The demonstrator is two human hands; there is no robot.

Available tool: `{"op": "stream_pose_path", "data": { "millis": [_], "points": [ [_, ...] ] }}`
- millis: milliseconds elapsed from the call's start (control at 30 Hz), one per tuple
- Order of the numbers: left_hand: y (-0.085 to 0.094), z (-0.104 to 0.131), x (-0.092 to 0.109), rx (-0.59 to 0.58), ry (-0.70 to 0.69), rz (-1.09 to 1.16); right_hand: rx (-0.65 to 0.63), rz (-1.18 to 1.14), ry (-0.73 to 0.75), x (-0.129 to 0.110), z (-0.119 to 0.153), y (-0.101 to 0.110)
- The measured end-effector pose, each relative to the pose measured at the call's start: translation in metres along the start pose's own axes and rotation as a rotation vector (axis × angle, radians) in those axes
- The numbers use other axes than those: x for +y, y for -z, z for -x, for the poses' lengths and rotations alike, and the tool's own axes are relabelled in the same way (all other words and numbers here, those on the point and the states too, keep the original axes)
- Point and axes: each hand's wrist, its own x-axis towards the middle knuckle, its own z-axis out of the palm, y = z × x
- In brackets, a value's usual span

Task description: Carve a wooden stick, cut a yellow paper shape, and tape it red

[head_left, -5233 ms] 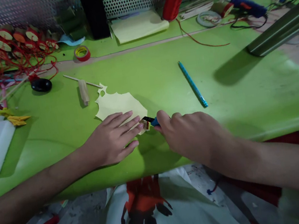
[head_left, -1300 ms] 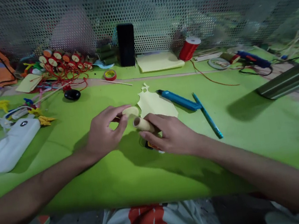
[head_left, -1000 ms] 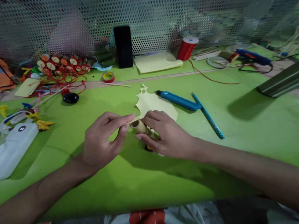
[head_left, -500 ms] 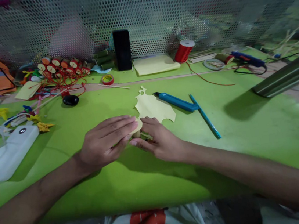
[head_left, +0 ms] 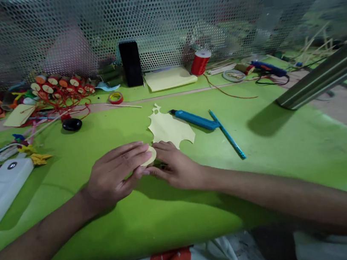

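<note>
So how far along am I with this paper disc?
The cutting looks done: the scalloped sheet and blue cutter lie aside. In hand: your left hand presses the paper disc, your right hand against the mostly hidden piece beneath. Remaining: perhaps fixing it; I can't see whether it's stuck.

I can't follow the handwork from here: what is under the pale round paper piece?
Under the round paper piece, a brownish sliver shows; the left hand, right hand and paper cover the rest.
</note>
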Motion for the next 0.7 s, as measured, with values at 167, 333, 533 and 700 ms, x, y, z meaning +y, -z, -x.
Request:
{"op": "stream_pose_path", "data": {
  "millis": [167,333,533,700],
  "points": [
    [0.001,0.0003,-0.0017,-0.002,-0.052,-0.027,-0.012,-0.012,-0.005,0.0002,-0.0001,0.0],
    [0.0014,0.0015,-0.0032,0.006,-0.084,-0.051,-0.017,-0.02,0.001,0.0015,0.0,-0.0005],
    [0.0011,0.0035,-0.0039,0.008,-0.053,-0.059,-0.009,-0.031,0.002,0.003,0.0,-0.001],
    [0.0002,0.0027,-0.0035,0.023,-0.084,-0.059,-0.024,-0.028,0.0,0.0014,0.0005,0.0007]
  ]
}}
